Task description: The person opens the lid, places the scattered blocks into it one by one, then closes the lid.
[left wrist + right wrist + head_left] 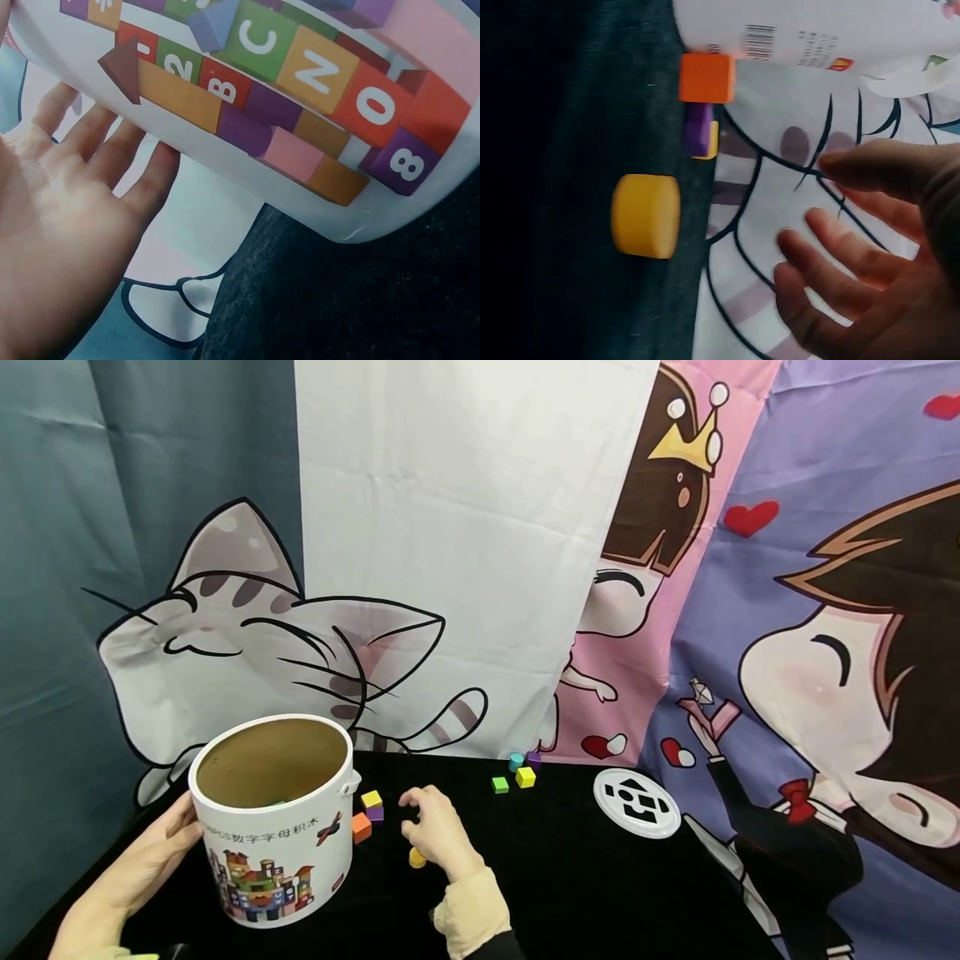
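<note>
A white bucket (281, 827) with pictures of toy blocks on its side stands uncovered at the left of the black cloth. My left hand (146, 864) touches its left side with fingers extended; in the left wrist view the fingers (120, 154) reach the printed wall. My right hand (438, 831) hovers with loosely bent fingers, holding nothing. Just by it lies a yellow cylinder block (417, 858), larger in the right wrist view (646, 216). Between bucket and right hand are an orange cube (362, 828), a purple block (376, 814) and a yellow block (371, 798).
Farther back lie a green block (500, 786), a yellow cube (526, 777), a blue cylinder (516, 762) and a purple block (533, 760). A white lid (637, 803) with shaped holes is at the right. Behind the cloth hangs a printed curtain (465, 543).
</note>
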The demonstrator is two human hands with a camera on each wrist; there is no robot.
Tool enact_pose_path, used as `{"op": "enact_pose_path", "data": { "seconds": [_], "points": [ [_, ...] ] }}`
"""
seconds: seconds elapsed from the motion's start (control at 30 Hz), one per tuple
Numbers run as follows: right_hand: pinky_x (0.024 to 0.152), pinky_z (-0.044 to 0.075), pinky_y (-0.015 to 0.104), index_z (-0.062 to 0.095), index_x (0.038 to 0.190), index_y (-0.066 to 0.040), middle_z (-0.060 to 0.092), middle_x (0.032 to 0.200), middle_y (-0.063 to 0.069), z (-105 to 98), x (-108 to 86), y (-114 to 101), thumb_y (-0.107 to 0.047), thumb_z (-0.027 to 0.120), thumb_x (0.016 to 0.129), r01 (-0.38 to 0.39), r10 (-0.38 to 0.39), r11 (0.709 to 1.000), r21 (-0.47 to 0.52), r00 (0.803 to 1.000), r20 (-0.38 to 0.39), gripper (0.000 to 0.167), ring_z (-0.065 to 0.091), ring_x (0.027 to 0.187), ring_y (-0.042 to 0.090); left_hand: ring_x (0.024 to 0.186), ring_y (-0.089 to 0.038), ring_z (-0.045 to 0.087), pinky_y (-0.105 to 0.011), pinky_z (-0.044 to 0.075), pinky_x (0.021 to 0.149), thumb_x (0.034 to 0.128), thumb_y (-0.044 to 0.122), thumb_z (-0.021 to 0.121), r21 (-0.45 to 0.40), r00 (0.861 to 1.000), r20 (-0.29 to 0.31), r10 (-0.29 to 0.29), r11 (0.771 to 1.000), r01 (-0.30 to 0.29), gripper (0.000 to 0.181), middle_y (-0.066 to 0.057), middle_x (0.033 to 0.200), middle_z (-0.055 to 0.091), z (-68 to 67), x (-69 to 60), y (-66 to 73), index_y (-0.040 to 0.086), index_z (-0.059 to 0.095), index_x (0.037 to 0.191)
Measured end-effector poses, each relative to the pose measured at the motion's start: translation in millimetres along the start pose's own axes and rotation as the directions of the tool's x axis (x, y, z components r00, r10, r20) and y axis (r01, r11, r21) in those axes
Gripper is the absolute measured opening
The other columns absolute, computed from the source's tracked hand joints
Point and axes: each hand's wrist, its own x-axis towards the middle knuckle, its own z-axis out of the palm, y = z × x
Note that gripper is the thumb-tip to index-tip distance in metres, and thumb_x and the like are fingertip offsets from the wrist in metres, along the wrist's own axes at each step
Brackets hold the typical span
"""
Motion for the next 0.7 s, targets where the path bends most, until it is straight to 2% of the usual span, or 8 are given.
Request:
{"op": "enact_pose_path", "data": {
  "seconds": [0.1,0.2,0.3,0.4,0.6,0.7],
  "points": [
    [0.066,0.046,0.032,0.069,0.098,-0.016,0.057,0.092,-0.001,7,-7.4,6,-0.009,0.076,0.073,-0.069,0.072,0.997,-0.035,0.995,0.069,0.027,0.053,0.080,0.014,0.129,0.017,0.022,-0.008,0.025,0.098,0.1053,0.004,0.035,0.011,1.000,-0.007,-0.006,1.000,0.006,0.066,0.016,0.154,0.011,0.0,-0.9,2.0,0.020,-0.001,0.158],
    [0.062,0.045,0.035,0.068,0.090,-0.018,0.057,0.085,-0.004,13,-13.3,13,-0.010,0.078,0.069,-0.155,0.161,0.986,-0.053,0.976,0.146,0.024,0.053,0.076,0.014,0.128,0.017,0.024,-0.008,0.025,0.097,0.1052,0.005,0.035,0.022,0.999,-0.022,-0.023,0.999,0.024,0.066,0.016,0.154,0.011,0.7,-2.4,3.5,0.018,-0.002,0.158],
    [0.058,0.043,0.035,0.066,0.080,-0.019,0.056,0.074,-0.008,16,-16.0,20,-0.009,0.079,0.066,-0.204,0.210,0.978,-0.052,0.961,0.179,0.021,0.052,0.067,0.013,0.127,0.018,0.025,-0.008,0.025,0.097,0.1053,0.005,0.036,0.024,0.999,-0.030,-0.031,0.999,0.032,0.066,0.016,0.154,0.012,1.5,-1.6,4.7,0.017,-0.002,0.158],
    [0.055,0.043,0.034,0.064,0.074,-0.019,0.054,0.069,-0.010,18,-18.4,21,-0.010,0.080,0.066,-0.203,0.211,0.977,-0.063,0.961,0.178,0.020,0.051,0.063,0.012,0.127,0.018,0.025,-0.009,0.026,0.096,0.1054,0.006,0.036,0.028,0.999,-0.029,-0.037,0.999,0.038,0.066,0.016,0.153,0.014,2.0,-1.8,5.8,0.017,-0.001,0.158],
    [0.060,0.045,0.033,0.062,0.071,-0.019,0.055,0.080,-0.006,19,-18.9,20,-0.010,0.083,0.066,-0.151,0.169,0.983,-0.108,0.968,0.184,0.023,0.053,0.071,0.016,0.127,0.017,0.026,-0.009,0.026,0.096,0.1054,0.006,0.036,0.025,0.999,-0.027,-0.026,0.999,0.027,0.066,0.017,0.152,0.015,1.6,-1.4,6.8,0.017,0.000,0.159],
    [0.061,0.045,0.031,0.063,0.071,-0.016,0.055,0.075,-0.006,16,-18.1,21,-0.007,0.082,0.066,-0.142,0.156,0.986,-0.084,0.969,0.191,0.022,0.052,0.068,0.014,0.126,0.018,0.026,-0.009,0.026,0.096,0.1055,0.006,0.037,0.025,0.999,-0.034,-0.033,0.999,0.033,0.066,0.017,0.152,0.015,1.8,-1.3,6.8,0.017,-0.001,0.158]
  ]
}}
